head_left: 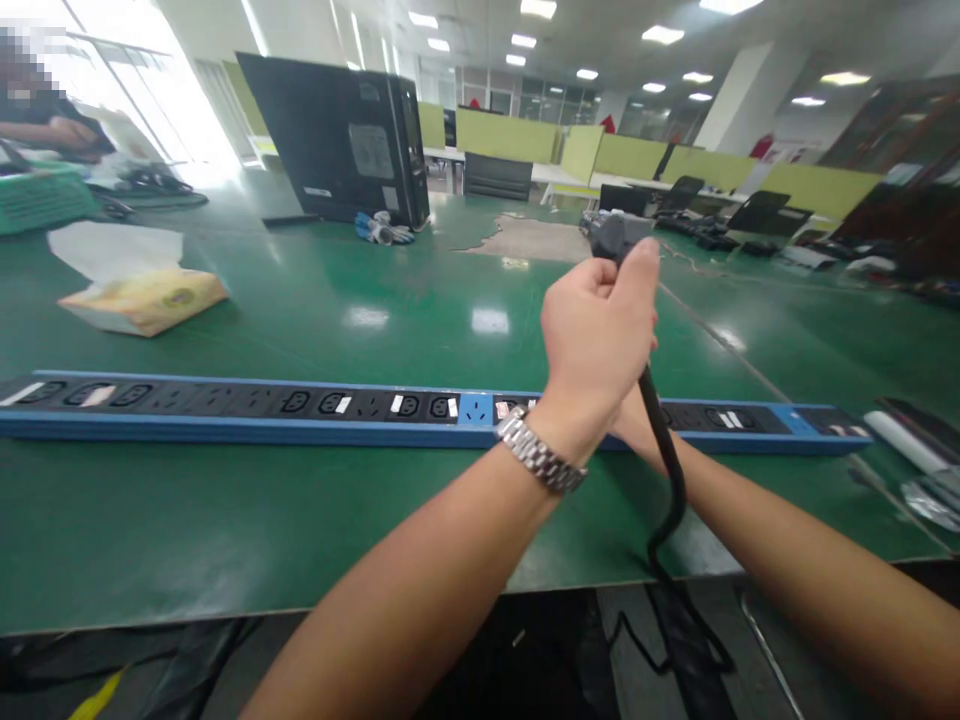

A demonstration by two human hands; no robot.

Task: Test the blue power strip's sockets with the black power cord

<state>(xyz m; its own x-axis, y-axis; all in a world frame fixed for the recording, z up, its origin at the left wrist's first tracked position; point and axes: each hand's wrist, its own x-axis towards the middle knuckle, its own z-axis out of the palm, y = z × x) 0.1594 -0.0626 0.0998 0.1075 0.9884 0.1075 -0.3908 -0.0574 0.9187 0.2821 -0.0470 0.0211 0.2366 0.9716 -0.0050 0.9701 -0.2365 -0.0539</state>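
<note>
Left hand (592,325) grips a black connector (611,237) above a green table (300,540)

Fingers and thumb of the left hand close around the black connector, which pokes out past the fingertips, raised in the air right of centre. Seen from its back, the hand belongs to a forearm reaching up from the lower left, with a silver metal watch (540,452) on the wrist. The right hand (630,412) is mostly hidden behind the left one; whether it holds anything cannot be told. Its bare forearm comes in from the lower right. From the grip, a thick black cable (673,470) hangs down in front of that forearm, bends, and drops past the near edge of the table.

Lying across the table, behind the wrists, is a long blue power strip (405,436) with a row of mostly black sockets, some marked with white labels. One bright blue socket (476,409) sits just beside the watch.

Farther back at left are a tissue packet (150,302) with a sheet sticking up, a green basket (45,197) and another person (60,125). A black computer tower (330,140) stands near the middle, and yellow-green partitions (506,135) line the office beyond.
</note>
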